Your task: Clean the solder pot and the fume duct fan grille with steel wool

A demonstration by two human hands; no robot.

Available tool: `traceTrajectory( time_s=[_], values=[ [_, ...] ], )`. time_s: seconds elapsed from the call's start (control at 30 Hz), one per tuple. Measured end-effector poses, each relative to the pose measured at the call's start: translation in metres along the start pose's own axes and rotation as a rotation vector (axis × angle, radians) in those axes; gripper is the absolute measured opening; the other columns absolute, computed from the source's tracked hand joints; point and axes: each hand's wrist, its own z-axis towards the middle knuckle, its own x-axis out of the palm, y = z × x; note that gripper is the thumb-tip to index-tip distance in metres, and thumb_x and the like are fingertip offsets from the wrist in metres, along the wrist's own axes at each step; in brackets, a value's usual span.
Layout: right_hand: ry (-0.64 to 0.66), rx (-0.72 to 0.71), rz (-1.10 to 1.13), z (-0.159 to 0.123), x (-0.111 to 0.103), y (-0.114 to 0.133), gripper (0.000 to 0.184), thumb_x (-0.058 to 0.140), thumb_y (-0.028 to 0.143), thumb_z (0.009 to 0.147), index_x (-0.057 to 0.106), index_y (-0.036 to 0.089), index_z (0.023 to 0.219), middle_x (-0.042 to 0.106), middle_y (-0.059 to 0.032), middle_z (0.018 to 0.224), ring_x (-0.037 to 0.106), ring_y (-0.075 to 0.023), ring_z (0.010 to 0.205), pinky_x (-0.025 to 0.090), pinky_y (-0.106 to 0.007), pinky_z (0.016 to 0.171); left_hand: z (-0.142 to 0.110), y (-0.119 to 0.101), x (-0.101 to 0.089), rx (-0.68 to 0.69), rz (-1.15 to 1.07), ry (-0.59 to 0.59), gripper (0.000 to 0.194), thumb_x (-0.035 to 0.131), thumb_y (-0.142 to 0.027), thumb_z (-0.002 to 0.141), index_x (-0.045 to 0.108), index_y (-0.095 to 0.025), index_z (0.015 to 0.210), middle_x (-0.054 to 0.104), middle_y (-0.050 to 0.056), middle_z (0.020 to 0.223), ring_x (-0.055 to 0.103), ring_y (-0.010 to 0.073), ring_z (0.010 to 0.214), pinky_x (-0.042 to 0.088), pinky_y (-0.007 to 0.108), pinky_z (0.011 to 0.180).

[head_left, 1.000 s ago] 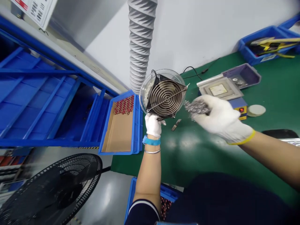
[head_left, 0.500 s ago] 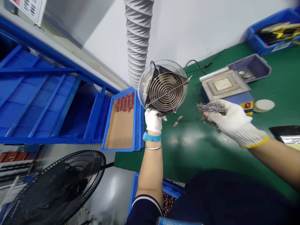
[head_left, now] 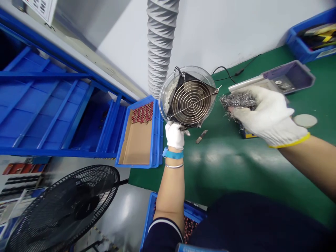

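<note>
My gloved left hand [head_left: 175,135] is closed on the lower edge of a square black fan [head_left: 193,103] with a round wire guard. Behind that fan is a clear round hood [head_left: 164,94] below the grey hose. A tangled wad of steel wool [head_left: 238,101] is squeezed in my gloved right hand [head_left: 267,113], fingers and thumb closed around it. This hand is above a small heating plate unit [head_left: 248,134] and hides most of it. A small flat metal piece [head_left: 201,137] lies on the green table between my hands.
A ribbed grey hose [head_left: 161,45] hangs at the back. On the left is a blue tray [head_left: 138,143] with rows of small red parts. A purple bin [head_left: 296,75], a round white lid-like disc [head_left: 305,120] and a blue tool box [head_left: 307,45] are on the right. A floor fan [head_left: 78,206] stands lower left.
My right hand has moved up with the steel wool, over the heating plate unit, covering more of it. My left hand still holds the square fan; the view has shifted slightly.
</note>
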Motion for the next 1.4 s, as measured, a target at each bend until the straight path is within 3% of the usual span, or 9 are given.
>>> traceTrajectory(
  time_s=[0.13,0.23,0.47,0.63,0.77,0.93,1.13,1.3,1.4],
  values=[
    [0.057,-0.106,-0.067,0.013,0.001,0.023,0.038,0.068,0.023,0.08,0.075,0.021,0.118,0.073,-0.0049,0.096,0.067,-0.0197,0.09,0.054,-0.037,0.089,0.003,0.007,-0.002,0.017,-0.016,0.019,0.02,0.057,-0.003,0.059,0.046,-0.019,0.055,0.044,-0.005,0.05,0.043,0.007,0.036,0.04,0.021,0.038],
    [0.091,-0.109,-0.177,0.011,0.01,0.034,0.034,0.067,0.028,0.083,0.074,0.022,0.116,0.072,-0.0049,0.094,0.066,-0.0234,0.091,0.053,-0.041,0.089,0.004,0.011,0.0,0.012,-0.062,0.058,0.015,0.057,-0.007,0.062,0.048,-0.019,0.059,0.045,-0.005,0.05,0.043,0.008,0.037,0.041,0.022,0.038],
    [0.238,-0.215,-0.263,-0.003,0.028,0.03,0.035,0.063,0.036,0.085,0.072,0.02,0.114,0.072,-0.0089,0.1,0.067,-0.026,0.092,0.053,-0.038,0.083,0.002,0.014,0.005,0.031,-0.049,0.026,0.013,0.056,-0.011,0.058,0.047,-0.02,0.058,0.047,-0.005,0.05,0.043,0.008,0.038,0.039,0.021,0.037],
    [0.04,-0.078,-0.304,0.016,0.018,0.036,0.036,0.062,0.039,0.084,0.072,0.019,0.111,0.072,-0.0105,0.098,0.068,-0.0308,0.097,0.054,-0.046,0.086,-0.005,0.011,0.014,0.023,-0.095,0.056,0.014,0.054,-0.008,0.057,0.047,-0.02,0.061,0.05,-0.005,0.053,0.045,0.0079,0.037,0.038,0.021,0.038],
    [0.152,-0.015,-0.114,0.013,0.024,0.032,0.035,0.062,0.036,0.083,0.072,0.02,0.113,0.072,-0.0068,0.099,0.068,-0.0257,0.095,0.055,-0.041,0.088,-0.009,0.011,0.018,0.002,-0.091,0.028,0.013,0.052,-0.007,0.058,0.049,-0.019,0.064,0.049,-0.005,0.053,0.045,0.0073,0.039,0.037,0.02,0.04],
    [-0.037,-0.04,-0.085,0.025,0.028,0.029,0.03,0.061,0.037,0.083,0.07,0.017,0.104,0.071,-0.0077,0.096,0.064,-0.0208,0.089,0.054,-0.037,0.086,-0.009,0.014,0.02,0.014,-0.111,0.012,0.016,0.05,-0.007,0.059,0.05,-0.019,0.068,0.05,-0.005,0.053,0.044,0.0077,0.04,0.037,0.021,0.042],
    [0.108,0.052,0.108,0.007,0.036,0.025,0.03,0.064,0.034,0.079,0.068,0.017,0.103,0.071,-0.0062,0.092,0.066,-0.0212,0.085,0.054,-0.036,0.079,-0.011,0.014,0.025,-0.018,-0.142,-0.033,0.015,0.047,-0.007,0.059,0.046,-0.021,0.063,0.048,-0.005,0.052,0.043,0.0087,0.038,0.037,0.023,0.041],
    [-0.11,-0.029,0.116,0.029,0.038,0.024,0.022,0.061,0.035,0.08,0.064,0.019,0.095,0.069,-0.0059,0.094,0.064,-0.0203,0.087,0.053,-0.035,0.081,-0.01,0.018,0.026,-0.014,-0.126,-0.034,0.015,0.049,-0.008,0.059,0.047,-0.021,0.066,0.051,-0.004,0.057,0.047,0.01,0.042,0.038,0.024,0.044],
    [-0.035,0.035,0.121,0.032,0.039,0.022,0.024,0.061,0.038,0.08,0.063,0.02,0.097,0.069,-0.005,0.092,0.064,-0.0204,0.085,0.054,-0.035,0.081,-0.01,0.021,0.024,0.0,-0.094,-0.042,0.014,0.049,-0.009,0.056,0.045,-0.021,0.062,0.049,-0.004,0.053,0.047,0.0105,0.04,0.038,0.025,0.043]
  ],
)
